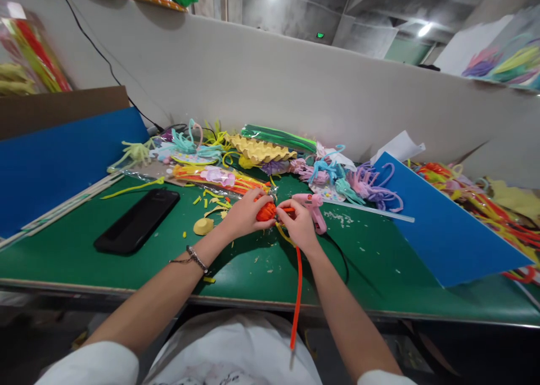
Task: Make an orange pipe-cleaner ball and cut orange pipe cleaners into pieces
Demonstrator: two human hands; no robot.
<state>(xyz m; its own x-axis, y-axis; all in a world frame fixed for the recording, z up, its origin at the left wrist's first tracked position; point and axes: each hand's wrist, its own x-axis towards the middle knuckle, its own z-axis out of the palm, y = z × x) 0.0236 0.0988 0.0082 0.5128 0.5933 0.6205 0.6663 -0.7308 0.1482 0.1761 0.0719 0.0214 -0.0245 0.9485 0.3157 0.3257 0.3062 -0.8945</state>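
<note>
My left hand [248,211] is closed around a bundle of orange pipe cleaners [265,211], its fingers wrapped over the top. My right hand [297,220] pinches an orange pipe cleaner [297,300] at the bundle's right side. That strand's long end hangs down past the table's front edge. Close by, a yellow strand [285,236] curves below the fingers. Just behind my right hand lies a pink glue gun [314,207], with a long clear glue stick [371,209] reaching to its right. The fingertips partly cover the bundle's inner side.
A black phone [137,220] lies left on the green table [169,267]. Bagged orange and yellow pipe cleaners [219,179], an egg-carton piece [259,150] and pastel bundles [371,185] line the back. Blue boards [447,222] stand at both sides. Yellow scraps [203,226] lie near my left hand.
</note>
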